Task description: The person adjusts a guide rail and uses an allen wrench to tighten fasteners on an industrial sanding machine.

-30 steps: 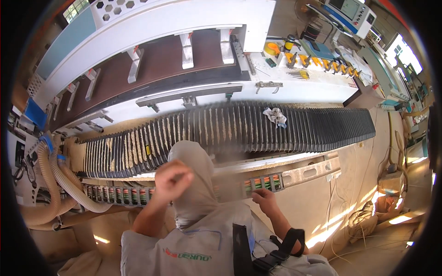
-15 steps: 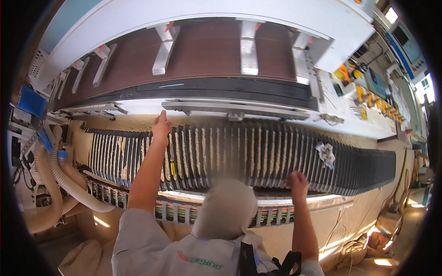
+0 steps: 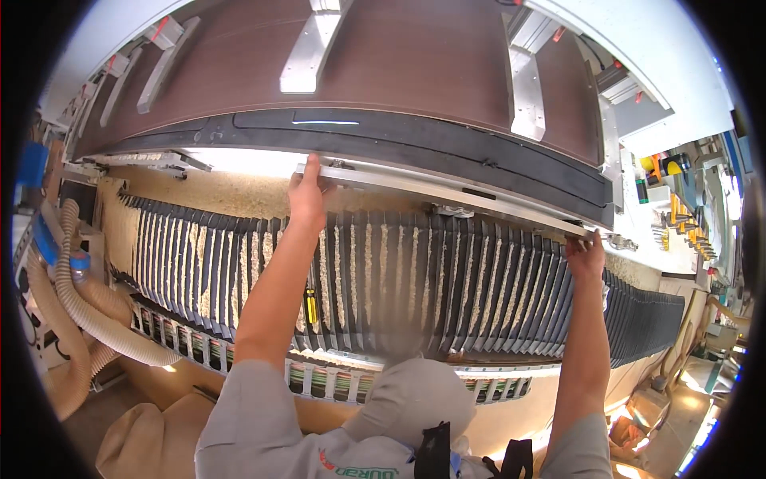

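My left hand [image 3: 307, 198] grips the left end of a long, flat metal bar [image 3: 431, 188], a finger or thumb showing over its top. At the other end of the bar, my right hand [image 3: 586, 255] is closed on it, with its fingertips partly hidden. The bar lies along the front edge of the machine bed and slopes down to the right in view. Below both hands runs a ribbed black bellows cover [image 3: 359, 279] with wood shavings in its folds. A small yellow and black tool [image 3: 311, 306] rests on the folds near my left forearm.
Behind the bar is a black rail [image 3: 383, 140] and a brown panel [image 3: 423, 56] beneath metal brackets [image 3: 527, 96]. Ribbed hoses [image 3: 112, 315] stand at left. A cable chain [image 3: 327, 382] runs close to my body. Yellow tools [image 3: 690, 227] line the right side.
My right hand has risen from over the bellows to the bar's right end. My left hand stays at the left end. The whole view has shifted, with the machine bed now appearing closer.
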`<state>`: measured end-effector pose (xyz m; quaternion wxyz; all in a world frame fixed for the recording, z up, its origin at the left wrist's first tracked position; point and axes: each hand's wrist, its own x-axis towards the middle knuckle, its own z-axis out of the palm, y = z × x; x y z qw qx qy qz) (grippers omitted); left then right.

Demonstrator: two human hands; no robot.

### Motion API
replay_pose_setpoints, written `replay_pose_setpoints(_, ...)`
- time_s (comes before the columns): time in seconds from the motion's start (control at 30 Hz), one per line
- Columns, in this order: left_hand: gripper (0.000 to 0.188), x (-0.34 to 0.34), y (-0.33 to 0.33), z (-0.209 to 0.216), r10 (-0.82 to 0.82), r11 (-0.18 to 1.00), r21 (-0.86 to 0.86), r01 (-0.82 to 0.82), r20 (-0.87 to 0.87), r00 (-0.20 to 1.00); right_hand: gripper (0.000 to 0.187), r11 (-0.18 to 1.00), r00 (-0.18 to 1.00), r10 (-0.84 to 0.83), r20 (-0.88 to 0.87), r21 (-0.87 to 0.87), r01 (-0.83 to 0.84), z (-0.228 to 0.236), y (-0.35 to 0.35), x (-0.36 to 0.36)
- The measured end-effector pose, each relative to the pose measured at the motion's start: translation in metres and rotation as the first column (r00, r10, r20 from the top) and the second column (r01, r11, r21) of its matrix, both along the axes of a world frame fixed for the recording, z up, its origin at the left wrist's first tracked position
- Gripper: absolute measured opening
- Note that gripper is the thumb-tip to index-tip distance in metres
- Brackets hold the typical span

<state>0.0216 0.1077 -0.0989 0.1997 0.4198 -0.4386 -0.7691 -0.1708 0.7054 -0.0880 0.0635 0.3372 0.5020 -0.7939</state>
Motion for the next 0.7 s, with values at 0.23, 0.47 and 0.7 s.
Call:
replay_pose_setpoints(0.23, 0.041, -0.003, -0.007, -0.007, -0.01, 1.0, -0.023, 0.011, 0.032, 0.999, 0.036, 0.999, 0.999, 0.031, 0.011, 0.012, -0.031, -0.011, -0.011, 0.006)
replay_pose_setpoints(0.47, 0.046, -0.006, -0.013, -0.016, 0.011, 0.998, -0.064, -0.013, -0.035, 0.999, 0.061, 0.997, 0.996, -0.076, 0.055, -0.002, 0.076, -0.008, -0.031, -0.002)
replay_pose_setpoints(0.7, 0.045, -0.011, -0.016, -0.019, -0.049, 0.995, -0.075, 0.06, 0.138, 0.989, 0.054, 0.998, 0.996, 0.057, 0.063, 0.005, -0.057, -0.021, -0.019, 0.002)
